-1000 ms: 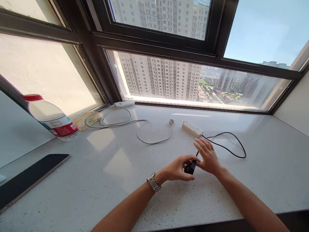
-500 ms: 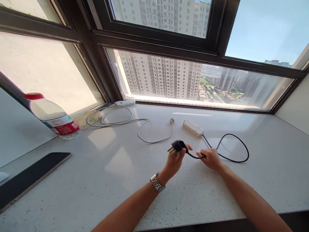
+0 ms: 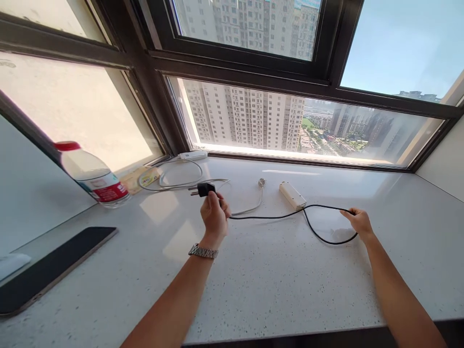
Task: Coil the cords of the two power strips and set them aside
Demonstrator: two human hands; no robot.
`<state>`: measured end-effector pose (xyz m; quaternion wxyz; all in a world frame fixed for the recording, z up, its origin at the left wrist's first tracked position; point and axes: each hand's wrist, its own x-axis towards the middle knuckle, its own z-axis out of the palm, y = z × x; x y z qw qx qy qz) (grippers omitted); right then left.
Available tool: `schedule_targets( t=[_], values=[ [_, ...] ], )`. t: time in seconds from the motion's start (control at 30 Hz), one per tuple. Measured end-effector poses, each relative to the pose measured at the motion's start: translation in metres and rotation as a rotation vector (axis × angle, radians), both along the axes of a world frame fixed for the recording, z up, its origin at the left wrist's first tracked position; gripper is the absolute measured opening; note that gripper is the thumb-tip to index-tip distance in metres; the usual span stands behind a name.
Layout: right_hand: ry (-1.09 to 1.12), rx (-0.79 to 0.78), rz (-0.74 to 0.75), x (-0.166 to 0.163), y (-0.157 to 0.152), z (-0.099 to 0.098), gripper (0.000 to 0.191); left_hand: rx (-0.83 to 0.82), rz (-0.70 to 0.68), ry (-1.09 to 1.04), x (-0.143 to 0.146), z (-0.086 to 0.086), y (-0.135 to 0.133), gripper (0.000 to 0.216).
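My left hand (image 3: 214,217), with a metal watch at the wrist, grips a black power plug (image 3: 206,189) whose prongs point left. From the plug a black cord (image 3: 268,217) stretches right across the counter to my right hand (image 3: 359,222), where thumb and fingers pinch it. Beyond that hand the cord loops back to a white power strip (image 3: 292,195), which lies between my hands, farther back. Behind the stretched cord lies a second plug (image 3: 261,182), pale grey, on a grey cable (image 3: 253,209).
A water bottle (image 3: 105,183) with a red cap stands at the left wall, beside a yellowish packet (image 3: 145,179). Another white strip (image 3: 194,155) sits by the window frame. A dark phone-like slab (image 3: 54,266) lies front left on the speckled counter (image 3: 282,295).
My hands have moved apart, the left one going left with the plug, the right one going right along the cord. The cord between them is now stretched nearly straight.
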<state>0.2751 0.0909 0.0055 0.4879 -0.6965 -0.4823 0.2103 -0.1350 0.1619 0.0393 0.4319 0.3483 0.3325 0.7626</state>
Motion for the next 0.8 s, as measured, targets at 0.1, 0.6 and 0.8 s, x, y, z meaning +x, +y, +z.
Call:
schedule_targets(
  t=[0.1, 0.6, 0.8],
  values=[
    [0.356, 0.075, 0.246, -0.038, -0.008, 0.016, 0.042, 0.004, -0.14, 0.18, 0.034, -0.013, -0.015, 0.052],
    [0.343, 0.198, 0.768, -0.206, -0.051, -0.014, 0.042, -0.113, -0.657, 0.291, 0.099, -0.026, -0.072, 0.048],
    [-0.132, 0.065, 0.93, -0.179, -0.035, -0.005, 0.038, -0.063, -0.671, -0.112, 0.068, 0.025, -0.063, 0.06]
  ],
)
